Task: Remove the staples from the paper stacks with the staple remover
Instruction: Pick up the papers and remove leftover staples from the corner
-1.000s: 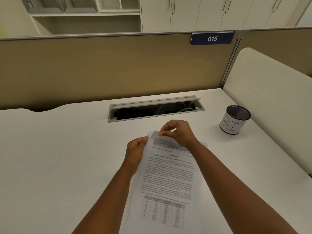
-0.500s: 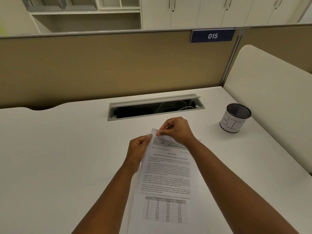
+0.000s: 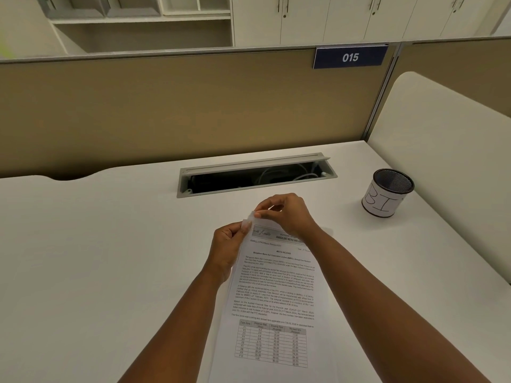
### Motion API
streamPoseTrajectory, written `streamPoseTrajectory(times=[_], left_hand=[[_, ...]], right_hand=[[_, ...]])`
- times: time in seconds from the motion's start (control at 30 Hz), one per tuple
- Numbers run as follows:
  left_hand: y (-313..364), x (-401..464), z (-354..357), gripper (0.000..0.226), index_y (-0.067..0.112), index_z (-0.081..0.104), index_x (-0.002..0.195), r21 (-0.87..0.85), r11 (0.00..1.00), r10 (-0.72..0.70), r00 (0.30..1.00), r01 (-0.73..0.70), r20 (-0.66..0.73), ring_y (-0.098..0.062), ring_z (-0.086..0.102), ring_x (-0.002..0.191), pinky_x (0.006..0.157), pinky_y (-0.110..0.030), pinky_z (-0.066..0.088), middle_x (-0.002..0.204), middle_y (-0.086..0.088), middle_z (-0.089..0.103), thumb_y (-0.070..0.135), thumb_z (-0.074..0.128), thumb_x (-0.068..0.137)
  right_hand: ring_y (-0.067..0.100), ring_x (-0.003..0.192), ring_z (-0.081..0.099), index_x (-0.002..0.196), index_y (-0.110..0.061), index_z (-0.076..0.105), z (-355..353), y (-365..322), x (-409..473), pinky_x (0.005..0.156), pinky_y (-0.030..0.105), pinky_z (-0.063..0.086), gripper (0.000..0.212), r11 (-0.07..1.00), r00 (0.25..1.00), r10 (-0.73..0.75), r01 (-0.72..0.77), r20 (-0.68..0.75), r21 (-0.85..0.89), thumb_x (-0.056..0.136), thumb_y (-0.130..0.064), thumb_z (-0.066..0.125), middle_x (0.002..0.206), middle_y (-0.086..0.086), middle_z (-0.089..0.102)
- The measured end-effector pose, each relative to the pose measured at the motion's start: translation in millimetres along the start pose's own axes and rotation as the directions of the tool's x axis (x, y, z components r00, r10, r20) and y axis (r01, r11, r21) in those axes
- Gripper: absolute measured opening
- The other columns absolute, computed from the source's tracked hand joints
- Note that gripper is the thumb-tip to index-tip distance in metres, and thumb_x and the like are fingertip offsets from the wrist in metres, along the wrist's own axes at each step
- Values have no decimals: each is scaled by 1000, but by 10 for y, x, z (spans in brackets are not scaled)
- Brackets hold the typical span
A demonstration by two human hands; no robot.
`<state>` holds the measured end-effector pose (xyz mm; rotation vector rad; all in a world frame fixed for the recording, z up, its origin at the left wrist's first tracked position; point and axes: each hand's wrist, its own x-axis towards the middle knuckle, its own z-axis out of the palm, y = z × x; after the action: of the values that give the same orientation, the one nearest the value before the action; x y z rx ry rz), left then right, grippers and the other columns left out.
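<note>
A stack of printed paper (image 3: 276, 294) with text and a table lies on the white desk (image 3: 96, 258) in front of me. My left hand (image 3: 228, 247) pinches the stack's top left corner, which is lifted and curled up. My right hand (image 3: 287, 214) pinches the same corner from the far side with thumb and fingertips. I cannot make out a staple between the fingers. No staple remover shows in the view.
A black mesh cup (image 3: 387, 193) with a white label stands at the right. An open cable tray (image 3: 255, 175) is cut into the desk behind my hands. A tan partition (image 3: 166, 111) and a white side panel (image 3: 442, 161) border the desk.
The top left corner of the stack has been lifted and curled further up between both hands. The hands stay at the same spot.
</note>
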<state>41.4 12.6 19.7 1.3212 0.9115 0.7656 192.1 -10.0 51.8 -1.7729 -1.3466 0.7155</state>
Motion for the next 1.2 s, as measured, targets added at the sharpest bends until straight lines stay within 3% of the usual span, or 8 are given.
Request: streamPoseTrajectory(times=[0.2,0.37,0.43,0.57,0.77,0.97,1.1,1.2], left_hand=[[33,-7,-6,27,17,63,82,-61,998,-34,999,33,-14,-16,62,58,51,-19,52,66,2,68,28,42,94],[82,1,17,26,14,58,80,-112,992,-60,998,56,-36,-22,55,62,61,-29,48,75,-9,61,26,41,95],[87,-12,6,25,14,56,78,-120,991,-73,996,66,-58,-24,54,65,64,-30,47,76,-10,60,26,41,95],[88,-19,5,24,17,56,79,-88,995,-57,995,49,-86,-26,55,70,68,-32,48,79,-9,61,25,40,95],[63,1,37,26,20,62,79,-35,999,-2,996,-2,-92,-21,61,65,58,-24,53,76,-5,65,29,43,94],[24,11,-13,25,20,65,78,16,999,45,998,-44,-44,-13,64,55,53,-17,53,61,8,69,32,46,90],[15,5,-14,28,19,65,78,-5,1000,22,999,-22,-41,-14,63,57,53,-19,53,60,7,68,30,44,92],[36,-6,-1,29,18,63,78,-48,999,-15,999,12,-51,-22,61,62,59,-28,51,67,-2,67,29,41,94]], right_hand=[[8,83,52,88,-11,74,18,-7,-13,69,16,40,15,997,992,-75,76,-105,5,77,-21,72,103,2,62],[1,78,53,88,-9,73,-21,19,-19,63,-2,43,11,986,962,-93,126,-258,112,80,-16,69,94,-4,62],[0,77,54,87,-10,73,-76,27,-14,63,-3,43,10,988,968,-93,119,-232,101,80,-17,69,92,-6,62],[0,73,52,87,-11,73,-39,7,-10,66,5,40,11,994,993,-111,111,-43,-18,80,-19,69,96,-1,65],[1,71,54,84,-11,74,58,-8,-15,64,6,40,11,995,987,-85,91,-140,38,77,-20,72,90,-2,66],[6,76,58,88,-10,74,67,-47,-27,66,11,42,14,986,993,4,15,-114,168,77,-18,72,97,4,72],[4,70,60,85,-10,74,62,-51,-39,63,11,45,11,985,992,-1,23,-128,173,77,-15,73,93,6,73],[0,69,59,85,-16,67,72,-53,-49,66,6,45,10,987,986,-83,101,-143,124,76,-16,73,88,0,70]])
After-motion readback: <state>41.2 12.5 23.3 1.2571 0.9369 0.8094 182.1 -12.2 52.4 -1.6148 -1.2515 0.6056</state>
